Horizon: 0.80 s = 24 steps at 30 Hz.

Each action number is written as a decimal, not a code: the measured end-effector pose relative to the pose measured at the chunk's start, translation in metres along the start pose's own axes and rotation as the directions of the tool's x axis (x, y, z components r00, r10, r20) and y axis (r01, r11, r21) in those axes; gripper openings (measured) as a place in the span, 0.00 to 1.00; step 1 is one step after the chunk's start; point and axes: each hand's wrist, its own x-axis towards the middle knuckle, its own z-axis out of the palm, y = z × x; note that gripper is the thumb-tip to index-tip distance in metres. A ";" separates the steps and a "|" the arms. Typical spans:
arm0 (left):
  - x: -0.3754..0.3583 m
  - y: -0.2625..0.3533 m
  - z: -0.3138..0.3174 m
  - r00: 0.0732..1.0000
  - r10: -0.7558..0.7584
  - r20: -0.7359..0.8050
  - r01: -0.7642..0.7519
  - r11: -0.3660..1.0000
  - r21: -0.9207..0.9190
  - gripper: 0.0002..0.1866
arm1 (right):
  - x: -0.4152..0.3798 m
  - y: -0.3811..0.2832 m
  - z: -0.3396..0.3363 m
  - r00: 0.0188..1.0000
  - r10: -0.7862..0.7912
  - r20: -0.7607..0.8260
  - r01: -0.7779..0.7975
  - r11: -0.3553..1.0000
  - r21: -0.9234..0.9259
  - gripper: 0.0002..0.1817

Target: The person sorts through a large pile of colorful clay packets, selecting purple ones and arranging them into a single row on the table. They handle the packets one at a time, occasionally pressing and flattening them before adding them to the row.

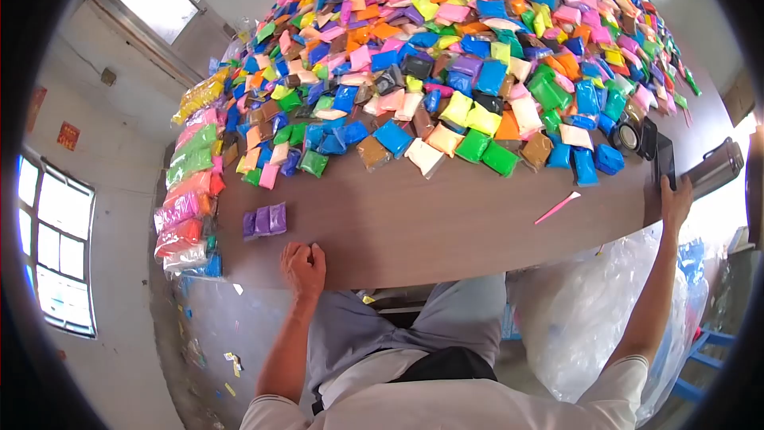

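Observation:
My left hand (303,268) rests at the near edge of the table, its fingers curled into a loose fist with nothing showing in it. Just beyond it lies a small group of purple packets (264,221) in clear wrap. Far to the right, my right hand (676,201) has its fingers at the lower end of a black rectangular object (665,161), whose exact kind I cannot make out. Beside that hand is a shiny metallic cylindrical object (714,169). A round dark object (627,138) sits close by on the left.
A large heap of small colourful packets (446,72) covers the far part of the table (414,231). Bigger bagged packs (185,199) line the left edge. A pink stick-like tool (557,208) lies at right. Clear plastic bags (589,310) stand below, near a blue stool (700,366).

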 end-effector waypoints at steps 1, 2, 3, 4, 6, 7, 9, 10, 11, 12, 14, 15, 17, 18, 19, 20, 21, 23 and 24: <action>0.000 0.000 0.000 1.000 -0.001 -0.002 0.001 1.000 -0.002 0.16 | -0.001 0.001 0.003 1.000 0.011 0.025 -0.010 0.999 -0.047 0.42; 0.000 0.000 0.000 1.000 -0.001 -0.003 0.001 1.000 -0.004 0.16 | 0.000 0.002 0.005 0.998 0.023 0.050 -0.019 0.995 -0.095 0.43; 0.001 0.000 -0.001 1.000 -0.009 0.009 0.009 1.000 -0.001 0.16 | 0.002 0.003 0.007 0.995 0.058 0.079 -0.051 0.996 -0.078 0.45; 0.001 0.000 -0.002 1.000 -0.017 0.024 0.016 1.000 0.002 0.16 | 0.004 0.005 0.010 0.989 0.092 0.112 -0.085 0.994 -0.064 0.46; 0.001 0.001 -0.003 0.999 -0.019 0.031 0.019 1.000 -0.003 0.16 | 0.007 0.003 0.011 0.974 0.148 0.171 -0.141 0.989 -0.049 0.49; 0.002 0.002 -0.003 1.000 -0.014 0.019 0.014 1.000 -0.010 0.15 | 0.008 -0.001 0.010 0.966 0.156 0.207 -0.150 0.988 -0.047 0.49; 0.002 0.003 -0.004 1.000 -0.001 0.004 0.001 1.000 -0.028 0.15 | 0.010 -0.009 0.005 0.944 0.174 0.279 -0.167 0.985 -0.049 0.50; 0.002 0.002 -0.003 1.000 0.007 -0.002 -0.008 0.999 -0.036 0.15 | 0.010 -0.007 0.010 0.954 0.147 0.261 -0.129 0.988 -0.083 0.51; 0.003 0.002 -0.002 1.000 0.015 -0.008 -0.016 0.999 -0.044 0.15 | 0.013 -0.008 0.011 0.958 0.143 0.250 -0.113 0.985 -0.131 0.52; 0.003 0.001 -0.002 1.000 0.014 -0.006 -0.015 0.999 -0.051 0.14 | 0.015 -0.008 0.012 0.961 0.139 0.241 -0.096 0.979 -0.181 0.52; 0.003 0.000 -0.003 1.000 0.010 0.000 -0.010 0.998 -0.061 0.14 | 0.022 -0.001 0.022 0.971 0.114 0.208 -0.058 0.964 -0.259 0.53; 0.003 0.001 -0.003 1.000 0.006 -0.003 -0.007 0.998 -0.057 0.14 | 0.027 0.000 0.023 0.964 0.132 0.231 -0.069 0.963 -0.260 0.52; 0.003 0.003 -0.004 1.000 0.000 -0.005 0.000 0.999 -0.047 0.14 | 0.033 -0.010 0.015 0.947 0.163 0.278 -0.088 0.961 -0.263 0.49; 0.002 0.002 -0.003 1.000 0.003 -0.009 -0.003 0.998 -0.056 0.14 | 0.039 -0.008 0.018 0.944 0.160 0.287 -0.078 0.958 -0.275 0.48; 0.002 0.000 -0.001 1.000 0.007 -0.013 -0.008 0.998 -0.065 0.14 | 0.045 -0.004 0.022 0.944 0.163 0.288 -0.085 0.960 -0.266 0.49; 0.002 -0.001 -0.001 1.000 0.011 -0.019 -0.012 0.997 -0.075 0.14 | 0.050 0.000 0.027 0.943 0.165 0.288 -0.090 0.962 -0.257 0.49; 0.002 0.000 -0.002 1.000 0.014 -0.018 -0.015 0.997 -0.075 0.14 | 0.055 0.003 0.032 0.943 0.167 0.289 -0.095 0.964 -0.247 0.49; 0.004 0.002 -0.004 1.000 0.023 -0.017 -0.024 0.996 -0.083 0.15 | 0.065 0.018 0.045 0.937 0.162 0.311 -0.103 0.975 -0.197 0.50; 0.004 0.001 -0.004 0.999 0.029 -0.026 -0.031 0.996 -0.079 0.15 | 0.071 0.027 0.053 0.936 0.158 0.314 -0.105 0.978 -0.180 0.49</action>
